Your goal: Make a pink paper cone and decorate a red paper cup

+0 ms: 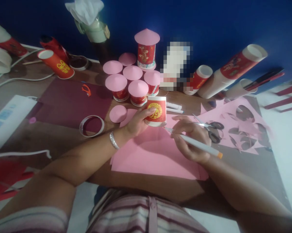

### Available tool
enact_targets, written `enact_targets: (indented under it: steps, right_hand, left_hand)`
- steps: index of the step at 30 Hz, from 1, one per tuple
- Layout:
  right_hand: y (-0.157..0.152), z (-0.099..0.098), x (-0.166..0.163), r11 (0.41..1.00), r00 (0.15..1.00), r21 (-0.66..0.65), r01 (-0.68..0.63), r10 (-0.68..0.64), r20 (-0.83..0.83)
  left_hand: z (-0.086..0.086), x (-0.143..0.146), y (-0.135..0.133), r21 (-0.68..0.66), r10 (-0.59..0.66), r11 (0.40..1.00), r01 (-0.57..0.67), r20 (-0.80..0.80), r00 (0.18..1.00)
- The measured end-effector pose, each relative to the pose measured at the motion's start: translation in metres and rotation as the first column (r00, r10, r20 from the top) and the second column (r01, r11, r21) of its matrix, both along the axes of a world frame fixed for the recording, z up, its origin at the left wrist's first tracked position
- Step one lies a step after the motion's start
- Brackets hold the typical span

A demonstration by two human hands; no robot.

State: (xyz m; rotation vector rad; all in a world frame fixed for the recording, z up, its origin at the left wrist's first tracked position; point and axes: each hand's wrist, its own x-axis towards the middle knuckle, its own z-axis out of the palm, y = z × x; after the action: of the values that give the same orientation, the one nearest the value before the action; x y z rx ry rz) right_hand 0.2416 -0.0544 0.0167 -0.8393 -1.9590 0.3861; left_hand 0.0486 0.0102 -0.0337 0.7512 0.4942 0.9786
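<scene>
My left hand (140, 119) is closed on a red paper cup (158, 106) with a gold round emblem and white edges. The thumb lies across its front. In my right hand (193, 136) is a slim white pen (196, 145) with an orange end, its tip beside the bottom edge of the cup. Both hands are over a stack of pink paper (151, 158). Several small red cups topped with pink paper cones (116, 83) stand just behind, one of them taller (146, 53). A pink paper disc (118, 114) lies left of my left hand.
Black-handled scissors (215, 132) lie right of my right hand, by pink sheet scraps (248, 106) with round holes. Tape rolls (91, 126), an orange-handled tool (86, 90) and a red cup (56, 64) are at left. Tall paper tubes (235, 69) stand at back right.
</scene>
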Motion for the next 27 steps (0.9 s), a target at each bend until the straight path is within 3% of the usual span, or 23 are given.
enact_targets:
  steps: [3, 6, 10, 16, 20, 27]
  right_hand:
    - [0.0027, -0.0035, -0.0013, 0.995, 0.996, 0.043, -0.092, 0.092, -0.001]
    - [0.0033, -0.0052, -0.0034, 0.994, 0.995, 0.061, -0.093, 0.091, 0.03]
    - [0.0025, -0.0061, -0.0052, 0.992, 0.995, 0.091, -0.089, 0.085, 0.054]
    - [0.0024, -0.0066, -0.0079, 0.99, 0.993, 0.086, -0.113, 0.109, 0.054]
    - [0.0025, -0.0064, -0.0078, 0.988, 0.99, 0.084, -0.132, 0.128, 0.05]
    - [-0.0008, -0.0068, -0.0021, 0.993, 0.992, 0.086, 0.085, -0.093, 0.089]
  left_hand:
    - [-0.0003, 0.0017, 0.0012, 0.009, 0.046, 0.999, -0.046, 0.022, 0.999]
    - [0.0004, 0.0041, 0.0024, -0.007, 0.069, 0.998, -0.068, 0.046, 0.997]
    - [0.0012, 0.0055, 0.0035, -0.009, 0.046, 0.999, -0.046, 0.027, 0.999]
    - [0.0003, 0.0035, 0.0016, 0.117, 0.008, 0.993, -0.001, -0.058, 0.998]
    - [0.0019, 0.0018, -0.0008, 0.097, -0.02, 0.995, 0.029, -0.092, 0.996]
    - [0.0009, 0.0012, -0.0007, 0.11, -0.014, 0.994, 0.025, -0.097, 0.995]
